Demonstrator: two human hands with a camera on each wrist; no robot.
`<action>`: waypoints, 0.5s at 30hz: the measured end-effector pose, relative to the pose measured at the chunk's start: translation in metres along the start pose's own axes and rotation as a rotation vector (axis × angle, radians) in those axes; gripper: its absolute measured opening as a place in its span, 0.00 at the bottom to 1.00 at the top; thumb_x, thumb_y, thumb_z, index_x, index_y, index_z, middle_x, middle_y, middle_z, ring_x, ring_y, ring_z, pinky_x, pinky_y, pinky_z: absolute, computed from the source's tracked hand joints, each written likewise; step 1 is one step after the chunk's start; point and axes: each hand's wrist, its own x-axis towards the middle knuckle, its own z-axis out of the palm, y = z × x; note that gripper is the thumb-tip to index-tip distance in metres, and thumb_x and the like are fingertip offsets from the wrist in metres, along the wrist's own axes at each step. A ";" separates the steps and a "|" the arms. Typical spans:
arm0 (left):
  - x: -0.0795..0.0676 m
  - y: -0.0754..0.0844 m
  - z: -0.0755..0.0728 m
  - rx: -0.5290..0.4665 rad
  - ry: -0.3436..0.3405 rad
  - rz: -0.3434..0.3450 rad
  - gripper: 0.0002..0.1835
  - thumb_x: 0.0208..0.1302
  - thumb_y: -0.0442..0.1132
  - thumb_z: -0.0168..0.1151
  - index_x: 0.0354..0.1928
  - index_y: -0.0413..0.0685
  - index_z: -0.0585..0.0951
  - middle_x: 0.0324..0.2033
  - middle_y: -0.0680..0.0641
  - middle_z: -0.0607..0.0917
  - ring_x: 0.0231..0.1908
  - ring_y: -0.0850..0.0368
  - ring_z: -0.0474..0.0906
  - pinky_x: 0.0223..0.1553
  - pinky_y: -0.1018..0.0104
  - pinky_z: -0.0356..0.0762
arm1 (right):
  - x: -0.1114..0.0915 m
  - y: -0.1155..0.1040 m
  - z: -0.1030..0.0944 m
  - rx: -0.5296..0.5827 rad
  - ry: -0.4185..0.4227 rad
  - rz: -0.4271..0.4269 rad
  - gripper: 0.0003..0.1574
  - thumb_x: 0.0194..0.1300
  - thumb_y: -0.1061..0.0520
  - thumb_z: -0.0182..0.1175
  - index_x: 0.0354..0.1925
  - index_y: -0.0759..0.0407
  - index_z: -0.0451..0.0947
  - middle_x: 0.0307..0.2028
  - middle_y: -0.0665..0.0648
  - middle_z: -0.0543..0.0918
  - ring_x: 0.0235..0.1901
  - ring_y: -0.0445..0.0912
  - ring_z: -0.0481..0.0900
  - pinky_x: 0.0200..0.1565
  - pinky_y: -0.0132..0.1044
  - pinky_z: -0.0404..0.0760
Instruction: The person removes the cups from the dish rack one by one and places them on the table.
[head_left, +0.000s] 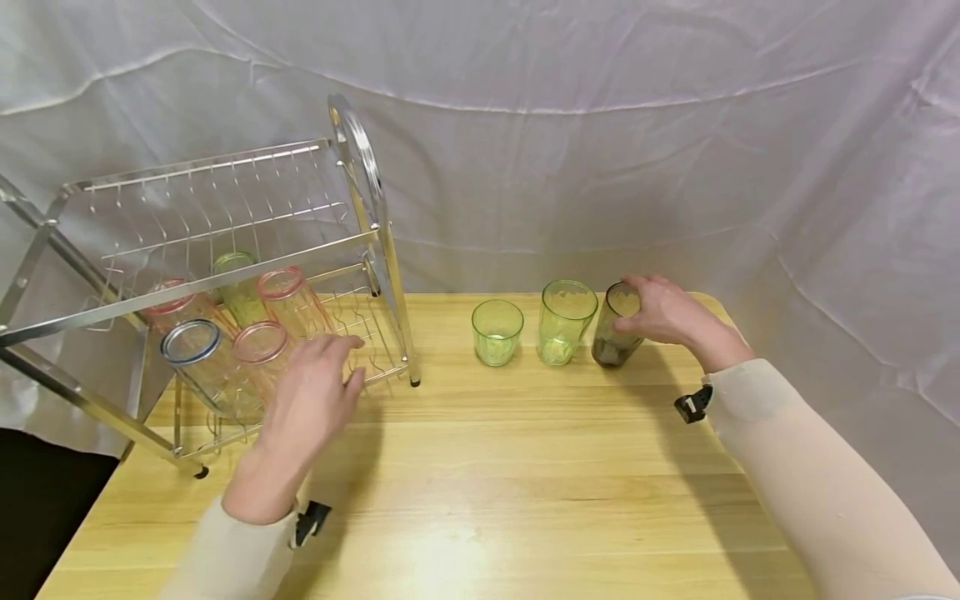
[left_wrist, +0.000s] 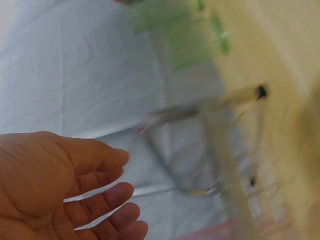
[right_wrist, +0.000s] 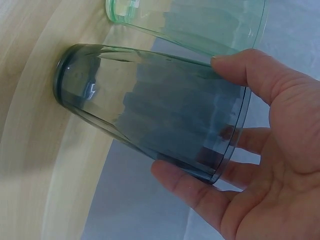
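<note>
Three tumblers stand mouth-up right of the frame's center on the wooden surface point(head_left: 525, 483): a short green tumbler point(head_left: 497, 337), a tall green tumbler point(head_left: 567, 312) and, at the right end, a smoke-gray tumbler point(head_left: 611, 337). This placement leaves each rim accessible from above. The right hand point(head_left: 663, 312) grips the smoke-gray tumbler near its mouth, thumb on one side and fingers point(right_wrist: 187, 190) on the other, partly open to match the glass's width; the rim is probably chosen as the highest, easiest part to reach. The tumbler's base appears to rest on the surface. The left hand point(head_left: 311, 400), left of center, holds nothing; its fingers are apart and loosely bent before the metal dish rack point(head_left: 397, 300). Five glasses point(head_left: 300, 312) occupy the lower tier at left, where wire dividers presumably steady them.
</note>
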 end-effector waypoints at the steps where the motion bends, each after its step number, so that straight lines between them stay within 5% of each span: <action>1: 0.003 -0.001 -0.006 0.013 0.030 0.005 0.17 0.66 0.32 0.68 0.56 0.37 0.84 0.53 0.32 0.87 0.55 0.30 0.80 0.54 0.36 0.79 | 0.000 0.000 0.000 -0.001 0.001 -0.001 0.59 0.64 0.46 0.65 0.81 0.68 0.51 0.77 0.82 0.55 0.77 0.77 0.51 0.73 0.75 0.57; 7: 0.021 -0.012 -0.038 0.120 0.108 0.003 0.19 0.62 0.34 0.73 0.54 0.38 0.84 0.48 0.30 0.86 0.44 0.28 0.78 0.40 0.36 0.76 | 0.000 0.001 0.001 -0.002 0.002 0.000 0.59 0.64 0.47 0.66 0.81 0.68 0.52 0.77 0.82 0.55 0.76 0.77 0.52 0.73 0.75 0.58; 15: 0.025 -0.023 -0.057 0.182 -0.118 -0.157 0.31 0.63 0.43 0.75 0.64 0.37 0.76 0.63 0.25 0.76 0.54 0.20 0.68 0.48 0.28 0.67 | 0.000 -0.001 0.000 0.003 0.003 -0.004 0.59 0.63 0.47 0.66 0.81 0.69 0.52 0.77 0.81 0.55 0.77 0.77 0.51 0.73 0.75 0.56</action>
